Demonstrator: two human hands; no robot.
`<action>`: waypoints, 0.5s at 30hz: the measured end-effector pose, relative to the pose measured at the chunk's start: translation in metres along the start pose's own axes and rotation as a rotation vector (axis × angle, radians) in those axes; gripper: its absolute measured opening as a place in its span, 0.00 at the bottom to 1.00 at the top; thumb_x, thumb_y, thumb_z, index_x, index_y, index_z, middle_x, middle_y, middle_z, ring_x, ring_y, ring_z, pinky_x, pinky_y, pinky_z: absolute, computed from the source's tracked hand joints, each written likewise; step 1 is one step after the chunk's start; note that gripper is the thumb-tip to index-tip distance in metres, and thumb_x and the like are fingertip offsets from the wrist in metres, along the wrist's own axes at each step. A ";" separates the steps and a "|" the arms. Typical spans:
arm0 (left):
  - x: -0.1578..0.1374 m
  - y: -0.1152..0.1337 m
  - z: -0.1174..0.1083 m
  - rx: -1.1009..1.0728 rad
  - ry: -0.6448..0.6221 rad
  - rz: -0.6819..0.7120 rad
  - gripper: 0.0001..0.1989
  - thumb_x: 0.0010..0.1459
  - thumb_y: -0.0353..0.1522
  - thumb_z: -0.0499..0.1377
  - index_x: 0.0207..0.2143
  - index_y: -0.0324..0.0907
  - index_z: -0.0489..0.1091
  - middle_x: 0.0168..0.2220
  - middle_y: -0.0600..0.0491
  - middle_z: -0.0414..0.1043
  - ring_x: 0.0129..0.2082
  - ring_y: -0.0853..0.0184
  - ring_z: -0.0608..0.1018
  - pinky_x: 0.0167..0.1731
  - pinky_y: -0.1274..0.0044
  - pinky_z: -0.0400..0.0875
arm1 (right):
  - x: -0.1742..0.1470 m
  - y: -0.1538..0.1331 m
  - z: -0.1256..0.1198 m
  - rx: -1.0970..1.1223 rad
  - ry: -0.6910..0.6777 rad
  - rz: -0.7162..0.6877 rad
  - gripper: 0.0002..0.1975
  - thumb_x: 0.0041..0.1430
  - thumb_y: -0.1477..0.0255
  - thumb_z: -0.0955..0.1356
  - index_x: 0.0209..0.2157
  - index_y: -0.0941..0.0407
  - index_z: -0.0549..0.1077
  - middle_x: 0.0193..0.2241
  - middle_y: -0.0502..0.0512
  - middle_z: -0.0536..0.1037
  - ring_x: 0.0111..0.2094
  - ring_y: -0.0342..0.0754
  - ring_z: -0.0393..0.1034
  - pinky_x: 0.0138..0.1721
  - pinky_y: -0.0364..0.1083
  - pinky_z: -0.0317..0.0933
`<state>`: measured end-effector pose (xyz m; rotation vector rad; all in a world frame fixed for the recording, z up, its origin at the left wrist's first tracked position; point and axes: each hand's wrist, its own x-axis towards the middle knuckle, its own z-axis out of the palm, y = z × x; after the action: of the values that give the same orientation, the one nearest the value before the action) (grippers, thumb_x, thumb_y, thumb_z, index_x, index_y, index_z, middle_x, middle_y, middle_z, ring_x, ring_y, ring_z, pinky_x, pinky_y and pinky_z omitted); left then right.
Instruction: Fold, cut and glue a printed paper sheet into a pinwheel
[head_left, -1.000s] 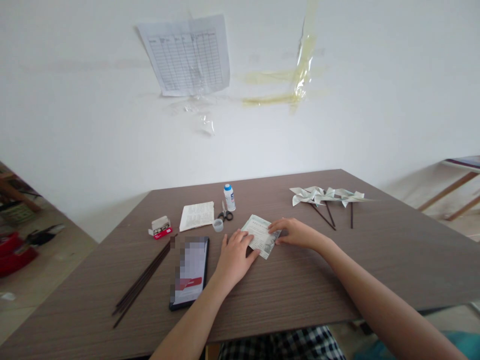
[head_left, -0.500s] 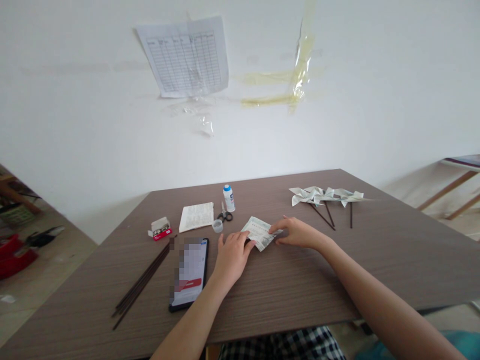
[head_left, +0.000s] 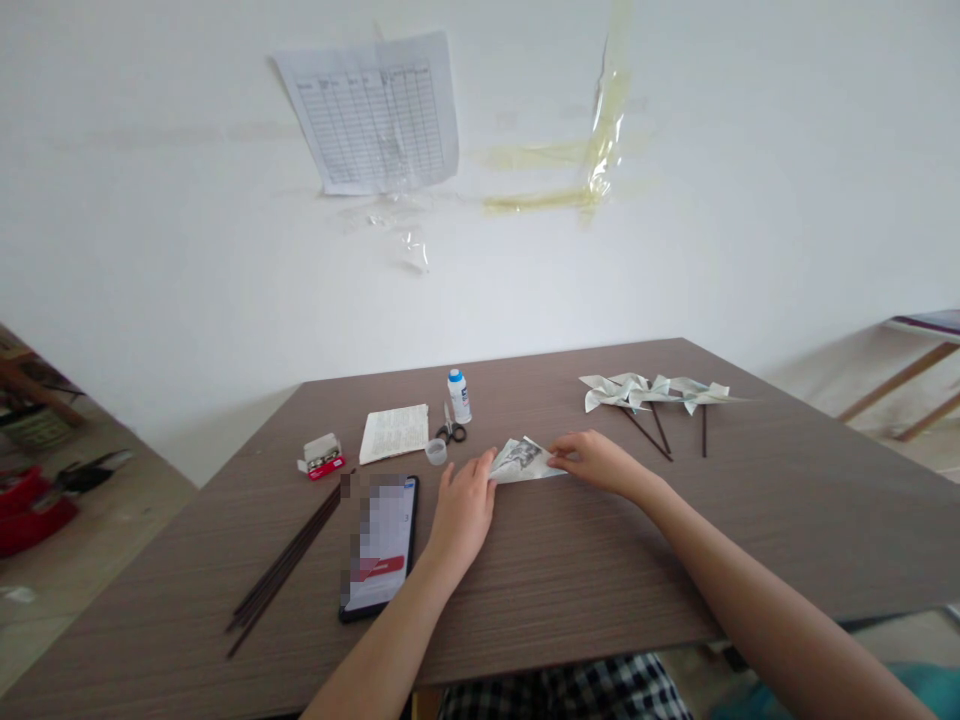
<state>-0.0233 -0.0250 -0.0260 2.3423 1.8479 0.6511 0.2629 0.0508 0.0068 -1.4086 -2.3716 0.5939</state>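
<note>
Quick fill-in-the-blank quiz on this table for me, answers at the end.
The left hand and right hand touch a folded piece of ____.
The bottle has a ____ cap.
Left or right: the pinwheels lie ____ of the bottle.
The phone lies between the left forearm and the dark ____.
Missing words: paper; blue; right; sticks.

Pale printed paper (head_left: 519, 460) is folded into a rough triangle — dark picture exposed, straight edge turned nearest — on the tabletop (head_left: 577, 570).
</note>
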 end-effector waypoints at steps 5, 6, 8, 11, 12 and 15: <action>0.001 -0.009 0.008 0.028 0.040 0.030 0.39 0.80 0.21 0.57 0.87 0.54 0.68 0.66 0.46 0.90 0.67 0.54 0.90 0.80 0.48 0.77 | 0.001 -0.004 0.007 -0.010 0.068 0.045 0.17 0.79 0.72 0.77 0.64 0.50 0.89 0.47 0.59 0.96 0.52 0.61 0.93 0.54 0.51 0.76; 0.001 -0.009 0.008 0.037 0.051 0.039 0.40 0.80 0.21 0.57 0.88 0.55 0.68 0.65 0.47 0.90 0.66 0.55 0.90 0.79 0.49 0.78 | 0.001 -0.005 0.010 -0.010 0.077 0.047 0.17 0.79 0.73 0.77 0.65 0.50 0.88 0.47 0.58 0.96 0.51 0.60 0.93 0.53 0.50 0.75; 0.000 -0.009 0.007 0.059 0.067 0.055 0.40 0.80 0.21 0.56 0.87 0.59 0.70 0.65 0.47 0.89 0.66 0.55 0.90 0.78 0.50 0.79 | 0.002 -0.006 0.015 -0.015 0.097 0.050 0.19 0.78 0.74 0.77 0.66 0.51 0.85 0.46 0.57 0.95 0.50 0.58 0.92 0.51 0.48 0.73; 0.000 -0.007 0.005 0.095 0.060 0.067 0.38 0.81 0.20 0.55 0.83 0.61 0.76 0.66 0.46 0.88 0.68 0.53 0.90 0.78 0.50 0.80 | 0.003 -0.008 0.020 -0.029 0.115 0.047 0.19 0.77 0.75 0.78 0.65 0.52 0.84 0.49 0.59 0.94 0.51 0.58 0.91 0.52 0.48 0.73; 0.000 -0.006 0.004 0.101 0.050 0.064 0.38 0.81 0.20 0.56 0.82 0.60 0.78 0.67 0.45 0.88 0.69 0.53 0.89 0.78 0.49 0.79 | 0.003 -0.008 0.021 -0.032 0.116 0.038 0.18 0.77 0.75 0.78 0.64 0.52 0.84 0.50 0.60 0.94 0.52 0.58 0.91 0.53 0.49 0.73; 0.000 -0.003 0.003 0.098 0.023 0.043 0.34 0.81 0.20 0.58 0.77 0.57 0.83 0.70 0.43 0.86 0.71 0.51 0.88 0.79 0.48 0.78 | 0.004 -0.008 0.021 -0.038 0.104 -0.004 0.15 0.76 0.76 0.77 0.61 0.52 0.87 0.52 0.61 0.94 0.55 0.60 0.90 0.58 0.52 0.75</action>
<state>-0.0249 -0.0233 -0.0297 2.4517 1.8850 0.6072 0.2447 0.0473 -0.0070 -1.4149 -2.3149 0.4648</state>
